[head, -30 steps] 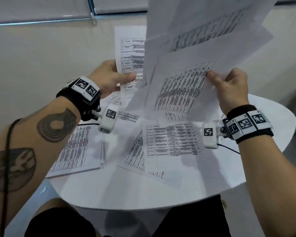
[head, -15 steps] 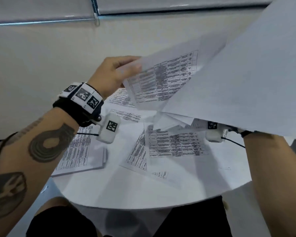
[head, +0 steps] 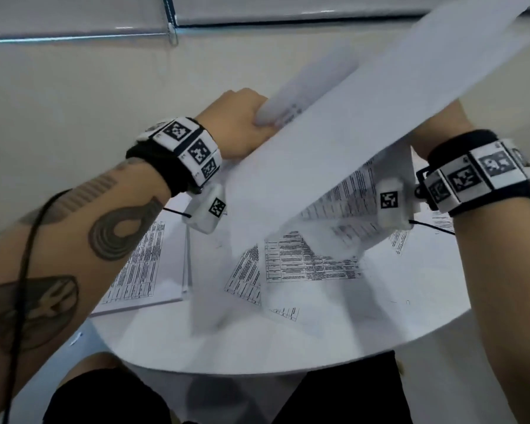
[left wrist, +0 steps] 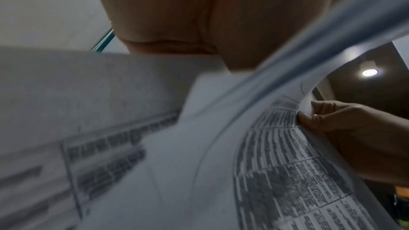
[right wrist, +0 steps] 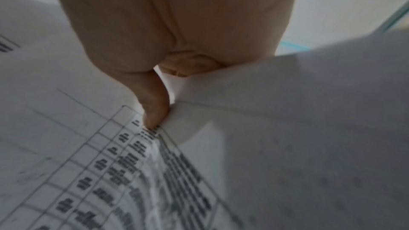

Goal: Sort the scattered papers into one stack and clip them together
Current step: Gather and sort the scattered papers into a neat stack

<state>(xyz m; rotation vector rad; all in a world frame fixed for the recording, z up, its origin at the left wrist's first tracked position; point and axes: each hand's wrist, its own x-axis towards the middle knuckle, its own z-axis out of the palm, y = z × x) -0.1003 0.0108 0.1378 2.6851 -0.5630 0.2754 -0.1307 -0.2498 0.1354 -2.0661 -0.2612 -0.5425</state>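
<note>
A bundle of printed sheets (head: 349, 123) is held up over the round white table (head: 318, 347), tilted, its blank back towards the head view. My left hand (head: 239, 127) grips the bundle's left end, with its fingers hidden behind the paper. My right hand (head: 435, 136) is mostly hidden behind the sheets. In the left wrist view that right hand (left wrist: 343, 128) pinches the edge of the curved sheets (left wrist: 221, 146). The right wrist view shows its thumb (right wrist: 155, 107) pressed onto the printed paper (right wrist: 287, 128). More printed sheets lie on the table: a small pile at left (head: 141, 270), overlapping ones in the middle (head: 303, 261), others at right (head: 401, 243).
A pale wall with a window frame (head: 172, 26) stands close behind the table. The table's front edge curves just above my dark-clad knees (head: 104, 399). A black cable (head: 432, 229) trails from the right wrist camera over the tabletop.
My left hand lifted one sheet off the table and brought it to the fan held by my right hand. Both hands now hold the bundle, which has swung so its blank back faces me.
</note>
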